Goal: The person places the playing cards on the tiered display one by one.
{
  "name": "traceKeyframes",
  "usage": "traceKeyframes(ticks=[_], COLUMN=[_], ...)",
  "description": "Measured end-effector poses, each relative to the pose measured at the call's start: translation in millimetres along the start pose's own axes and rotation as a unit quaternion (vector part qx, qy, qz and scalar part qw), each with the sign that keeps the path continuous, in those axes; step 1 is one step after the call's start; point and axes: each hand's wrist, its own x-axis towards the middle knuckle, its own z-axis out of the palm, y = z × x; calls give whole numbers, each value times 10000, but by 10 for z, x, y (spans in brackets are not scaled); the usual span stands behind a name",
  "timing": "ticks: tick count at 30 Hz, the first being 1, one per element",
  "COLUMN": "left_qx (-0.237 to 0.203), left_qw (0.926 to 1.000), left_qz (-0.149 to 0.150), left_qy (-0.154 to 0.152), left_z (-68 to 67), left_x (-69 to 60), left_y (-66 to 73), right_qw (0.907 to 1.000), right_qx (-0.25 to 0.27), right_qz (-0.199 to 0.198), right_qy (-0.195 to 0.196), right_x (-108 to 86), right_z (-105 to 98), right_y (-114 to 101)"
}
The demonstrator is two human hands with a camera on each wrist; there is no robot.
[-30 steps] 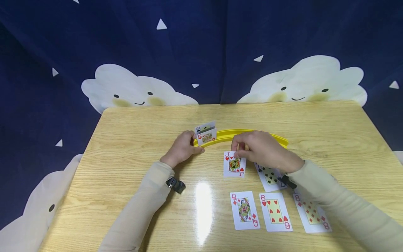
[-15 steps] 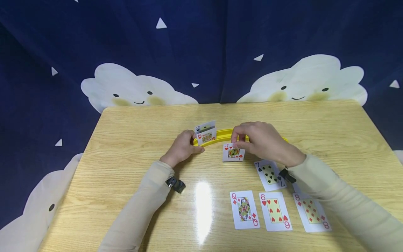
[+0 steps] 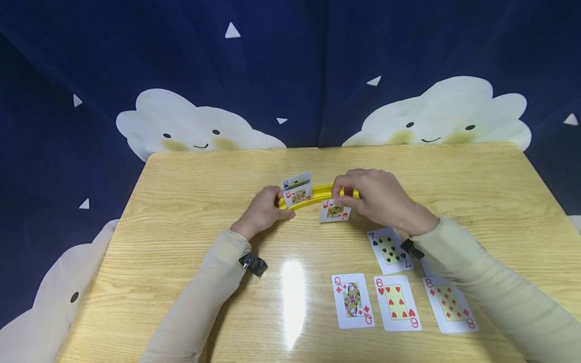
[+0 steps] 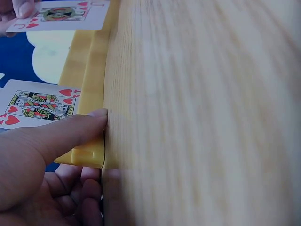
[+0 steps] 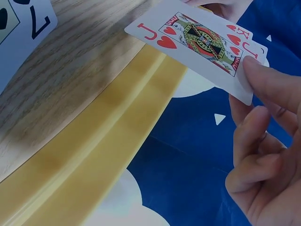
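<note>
Pinching a white jack of hearts playing card point(image 3: 335, 212) by its top edge, between thumb and fingertips of the right hand point(image 3: 374, 196). Holding it tilted, face toward the head camera, at the near side of a long, curved yellow plastic card rack point(image 3: 322, 192); cannot tell whether touching the rack or just in front. Gripping the rack's left end with the left hand point(image 3: 260, 210), with thumb pressed on the near wall and fingers curled round beneath. Can see, upright in that end beside the left hand, a white king of hearts card point(image 3: 298, 197), and behind it a mostly hidden black-suited card point(image 3: 296, 181). Can also see, face up on a pale wood-grain table point(image 3: 195, 201), a seven of spades point(image 3: 388, 251) near the right wrist and, nearer the body, a row of queen of diamonds point(image 3: 353, 301), six of hearts point(image 3: 397, 303) and eight of diamonds point(image 3: 451, 305), the last lying just beside the right sleeve point(image 3: 499, 287).
</note>
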Motion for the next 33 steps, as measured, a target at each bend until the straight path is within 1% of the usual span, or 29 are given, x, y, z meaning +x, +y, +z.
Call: traceKeyframes(ticks=[6,13,21,33], left_qx=[-11,36,40,86], left_qw=[10000,10000,10000,10000], left_qz=[-18,72,10,29], left_qy=[-1,36,27,31], left_z=[1,4,10,7], left_x=[4,9,7,-4], left_y=[6,-1,10,8], right_qw=[9999,9998,9994,9970], right_qx=[12,29,-29,-126], right_qz=[29,72,25,-120], right_qy=[104,185,335,749], right_x=[19,28,54,112], right_z=[-6,-17,-31,-13], right_y=[25,41,54,95])
